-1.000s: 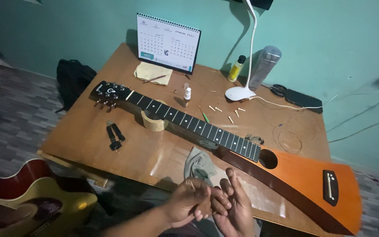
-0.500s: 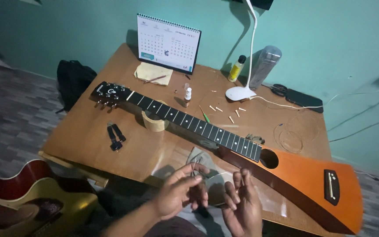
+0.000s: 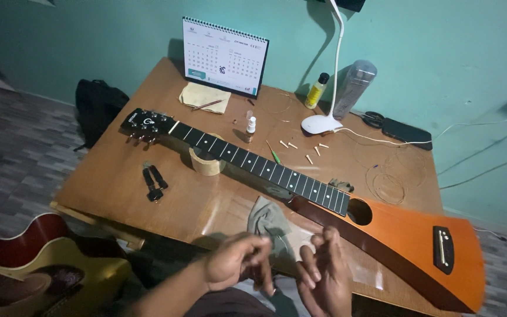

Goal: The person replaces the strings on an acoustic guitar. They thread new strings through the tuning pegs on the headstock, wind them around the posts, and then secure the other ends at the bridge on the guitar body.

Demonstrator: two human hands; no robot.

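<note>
A yellow guitar (image 3: 36, 273) is cut off at the lower left. On the desk (image 3: 118, 194) lies an orange travel guitar (image 3: 394, 235), a grey cloth (image 3: 268, 218) beside it. The left hand (image 3: 236, 261) pinches something too blurred to identify; the right hand (image 3: 321, 276) is loosely curled, its grasp unclear.

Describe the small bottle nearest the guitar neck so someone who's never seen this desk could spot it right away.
Start at the wooden table and follow the orange travel guitar along its black neck. Just behind the neck's middle, toward the desk calendar, stands a small bottle. Unlike the yellow bottle by the white lamp base, it is clear with a white cap.
</note>
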